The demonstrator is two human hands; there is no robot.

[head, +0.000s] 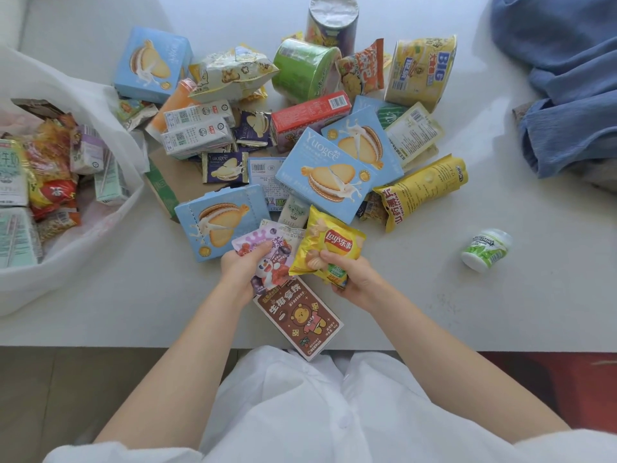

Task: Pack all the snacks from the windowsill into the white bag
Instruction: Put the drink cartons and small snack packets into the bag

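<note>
A smooth white stone windowsill (500, 312) lies in soft daylight; crumpled blue fabric (561, 78) rests at its right, grey-brown floor (50, 396) below.

Windowsill (417, 295): smooth white, slight sheen. White bag (100, 105), left: thin translucent plastic, crinkled. Lay's chip bag (334, 242): glossy yellow foil-like film, held in right hand (354, 279). Purple pouch (267, 259): glossy plastic film, in left hand (240, 265). Brown box (300, 319), near edge: matt cardboard. Blue biscuit boxes (325, 175): matt printed cardboard. Far canister (332, 11): dull silver foil lid. Small jar (485, 248), right: smooth white plastic, glossy label. Blue cloth (567, 78), far right: matt, finely ribbed fabric.
</note>
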